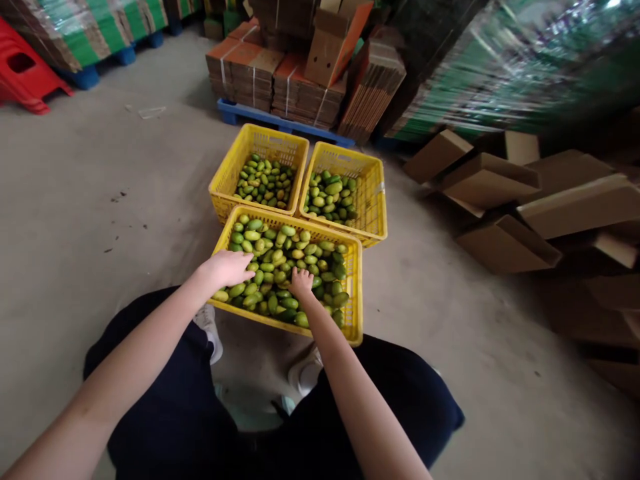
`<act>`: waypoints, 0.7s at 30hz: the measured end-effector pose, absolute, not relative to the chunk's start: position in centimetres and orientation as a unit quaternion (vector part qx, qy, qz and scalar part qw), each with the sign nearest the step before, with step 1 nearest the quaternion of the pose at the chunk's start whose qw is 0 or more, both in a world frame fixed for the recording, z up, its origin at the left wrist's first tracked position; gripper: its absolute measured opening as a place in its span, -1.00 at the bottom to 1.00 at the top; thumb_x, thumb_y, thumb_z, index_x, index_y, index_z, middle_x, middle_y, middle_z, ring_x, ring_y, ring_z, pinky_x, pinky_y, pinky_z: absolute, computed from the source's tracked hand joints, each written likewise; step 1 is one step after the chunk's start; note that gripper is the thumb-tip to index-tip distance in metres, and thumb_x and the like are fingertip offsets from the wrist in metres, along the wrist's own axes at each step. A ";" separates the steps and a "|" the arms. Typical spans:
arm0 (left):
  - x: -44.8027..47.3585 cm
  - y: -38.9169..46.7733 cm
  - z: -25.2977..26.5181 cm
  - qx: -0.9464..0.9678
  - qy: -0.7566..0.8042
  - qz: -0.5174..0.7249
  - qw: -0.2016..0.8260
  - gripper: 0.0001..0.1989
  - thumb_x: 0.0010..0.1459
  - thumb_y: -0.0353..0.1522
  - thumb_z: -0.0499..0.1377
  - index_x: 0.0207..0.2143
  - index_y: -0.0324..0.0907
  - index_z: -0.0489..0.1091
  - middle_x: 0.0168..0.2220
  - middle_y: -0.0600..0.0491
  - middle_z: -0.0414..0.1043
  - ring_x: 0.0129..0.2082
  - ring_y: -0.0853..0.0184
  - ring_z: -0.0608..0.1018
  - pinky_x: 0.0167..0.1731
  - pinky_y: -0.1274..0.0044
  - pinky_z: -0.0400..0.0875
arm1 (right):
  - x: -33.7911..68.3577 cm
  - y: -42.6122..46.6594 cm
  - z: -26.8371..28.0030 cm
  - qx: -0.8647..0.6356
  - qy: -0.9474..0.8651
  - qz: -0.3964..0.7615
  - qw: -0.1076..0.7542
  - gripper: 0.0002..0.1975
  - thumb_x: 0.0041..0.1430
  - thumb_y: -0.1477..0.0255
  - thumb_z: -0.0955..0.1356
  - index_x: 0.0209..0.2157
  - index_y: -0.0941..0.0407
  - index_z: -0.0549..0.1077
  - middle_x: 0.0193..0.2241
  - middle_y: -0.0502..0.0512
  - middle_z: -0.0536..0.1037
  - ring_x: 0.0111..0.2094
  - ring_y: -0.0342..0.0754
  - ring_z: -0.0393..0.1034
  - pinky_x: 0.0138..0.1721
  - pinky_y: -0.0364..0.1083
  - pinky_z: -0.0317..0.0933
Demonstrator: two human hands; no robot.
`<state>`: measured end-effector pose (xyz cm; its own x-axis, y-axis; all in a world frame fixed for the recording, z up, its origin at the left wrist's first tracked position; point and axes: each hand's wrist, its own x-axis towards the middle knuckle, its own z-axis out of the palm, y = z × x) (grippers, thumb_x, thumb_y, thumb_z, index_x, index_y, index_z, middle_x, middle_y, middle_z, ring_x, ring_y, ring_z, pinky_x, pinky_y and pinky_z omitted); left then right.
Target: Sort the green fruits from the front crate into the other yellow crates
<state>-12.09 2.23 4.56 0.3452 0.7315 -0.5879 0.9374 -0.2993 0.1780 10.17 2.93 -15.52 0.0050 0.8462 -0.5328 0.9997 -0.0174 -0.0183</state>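
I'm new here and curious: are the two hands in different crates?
No, the left hand and right hand are both over fruit in the nearest crate.

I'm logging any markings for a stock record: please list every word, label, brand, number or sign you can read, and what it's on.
No text can be read in this view.
Right rear yellow crate: a pale patch on its rim, perhaps a label, too small to read.
Front yellow crate: no lettering to make out.
Stacked flattened cartons: no legible print.
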 end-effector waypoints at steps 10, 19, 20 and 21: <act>-12.1 2.8 4.4 0.768 0.565 -0.136 0.269 -0.46 0.21 -0.25 0.14 0.19 -0.29 0.27 0.13 -0.36 0.38 0.11 -0.14 0.45 0.12 0.18 0.20 | 10.3 4.8 -11.2 0.646 0.661 -0.373 0.077 -0.41 -0.11 0.47 0.50 0.03 0.12 0.40 -0.03 0.34 0.51 0.09 0.26 0.32 0.09 0.18 0.13; -8.1 1.5 4.6 0.820 0.377 0.117 0.414 -0.45 0.01 -0.49 0.28 0.08 -0.05 0.36 0.25 -0.03 0.32 0.28 0.11 0.29 0.31 0.33 -0.06 | 10.4 1.5 -1.5 0.372 0.420 -0.802 -0.206 -0.75 0.00 0.34 0.45 -0.27 0.17 0.49 -0.45 -0.02 0.57 -0.45 -0.15 0.47 -0.29 -0.11 0.43; -7.9 1.5 4.6 0.818 0.373 0.130 0.418 -0.54 0.03 -0.49 0.27 0.02 -0.07 0.40 0.18 -0.05 0.39 0.22 0.09 0.38 0.28 0.32 0.02 | 10.8 1.4 -1.1 0.363 0.403 -0.816 -0.199 -0.75 -0.02 0.34 0.47 -0.29 0.18 0.49 -0.45 -0.01 0.58 -0.41 -0.14 0.50 -0.25 -0.12 0.43; -7.8 1.5 4.5 0.815 0.378 0.136 0.418 -0.62 0.04 -0.48 0.26 -0.04 -0.09 0.43 0.12 -0.08 0.45 0.15 0.07 0.45 0.23 0.31 0.11 | 11.4 1.6 -0.9 0.355 0.397 -0.829 -0.169 -0.72 -0.04 0.35 0.48 -0.28 0.18 0.49 -0.43 0.01 0.59 -0.36 -0.11 0.53 -0.21 -0.10 0.42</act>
<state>-7.76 1.50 4.47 0.6772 0.7298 -0.0941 0.5019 -0.3646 0.7844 11.39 1.56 -0.95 -0.6902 0.5629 -0.4547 0.0009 -0.6277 -0.7784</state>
